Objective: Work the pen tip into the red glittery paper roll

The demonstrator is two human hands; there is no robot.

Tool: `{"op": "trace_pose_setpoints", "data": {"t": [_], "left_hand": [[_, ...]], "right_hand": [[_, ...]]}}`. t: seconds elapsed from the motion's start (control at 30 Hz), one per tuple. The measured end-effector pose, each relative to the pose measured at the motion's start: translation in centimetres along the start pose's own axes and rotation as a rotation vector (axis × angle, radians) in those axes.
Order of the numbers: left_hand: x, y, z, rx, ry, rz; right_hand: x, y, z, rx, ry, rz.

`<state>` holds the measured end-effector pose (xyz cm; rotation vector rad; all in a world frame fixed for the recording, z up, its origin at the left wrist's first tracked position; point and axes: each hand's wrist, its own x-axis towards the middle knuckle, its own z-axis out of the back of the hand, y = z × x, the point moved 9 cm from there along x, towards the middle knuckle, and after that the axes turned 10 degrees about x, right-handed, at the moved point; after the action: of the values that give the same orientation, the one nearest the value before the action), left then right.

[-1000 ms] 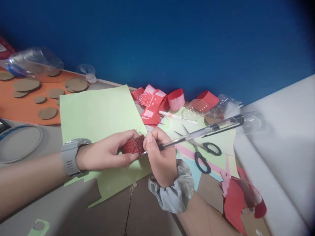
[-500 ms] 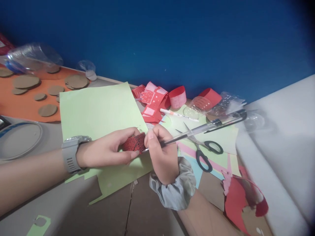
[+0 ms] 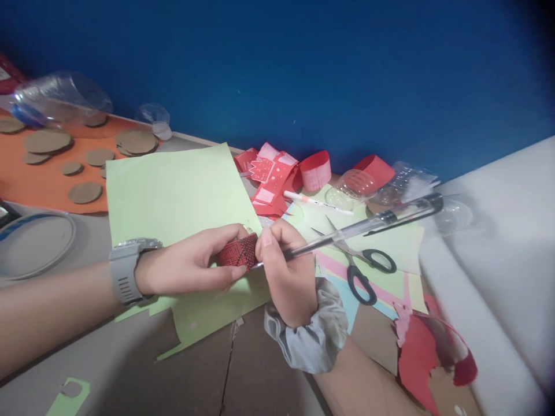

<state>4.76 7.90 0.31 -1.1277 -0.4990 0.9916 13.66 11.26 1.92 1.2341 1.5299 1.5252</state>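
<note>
Taking the red patterned piece [image 3: 236,252] as the middle of the clock, I see it pinched between the thumb and fingers of the left hand [image 3: 186,268], while the right hand [image 3: 288,283] grips a clear pen [image 3: 359,226] low, its point at the piece's near edge by the left thumb. Dark, closely set marks cover nearly all of the side I can see; what the fingers hide, and how much is left bare there, I can't tell. Already shaped, red paper loops [image 3: 315,173] stand toward one o'clock, with a white marker [image 3: 318,202] nearer, around two. Open scissors [image 3: 353,252] lie at three, under the pen's line but out of its way, I'd judge. Green paper [image 3: 173,196] spreads beneath the hands and out to eleven; past it, toward ten, are cardboard discs [image 3: 85,193] and a clear bottle [image 3: 65,95]. Torn red paper [image 3: 418,358] sits at four. Nothing seems to block either hand.
</note>
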Motion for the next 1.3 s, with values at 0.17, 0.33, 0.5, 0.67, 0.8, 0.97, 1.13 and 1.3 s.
{"op": "trace_pose_setpoints", "data": {"t": [0.17,0.33,0.5,0.67,0.8,0.97,1.13,1.3], "left_hand": [[-0.06,0.02,0.00,-0.013,-0.011,0.000],[0.00,-0.03,-0.11,-0.002,0.020,-0.009],[0.12,-0.17,-0.08,0.030,0.032,-0.025],[0.02,-0.16,0.02,0.011,0.004,-0.011],[-0.09,-0.08,0.01,-0.010,-0.011,0.008],[-0.09,-0.11,-0.02,-0.015,-0.010,0.008],[-0.07,-0.16,-0.04,-0.015,-0.005,0.007],[-0.09,-0.12,-0.09,-0.024,0.004,0.008]], "right_hand": [[-0.02,0.13,-0.07,-0.004,0.006,-0.006],[-0.01,0.20,0.11,-0.008,0.002,0.010],[-0.02,0.14,0.15,-0.012,-0.011,0.009],[-0.03,0.10,-0.03,-0.009,0.015,0.004],[-0.04,-0.02,0.26,-0.024,-0.011,-0.005],[-0.04,-0.08,0.10,-0.017,0.002,-0.012],[0.00,-0.01,0.25,-0.019,-0.019,-0.010],[-0.04,-0.04,0.25,-0.048,-0.015,-0.014]]}}
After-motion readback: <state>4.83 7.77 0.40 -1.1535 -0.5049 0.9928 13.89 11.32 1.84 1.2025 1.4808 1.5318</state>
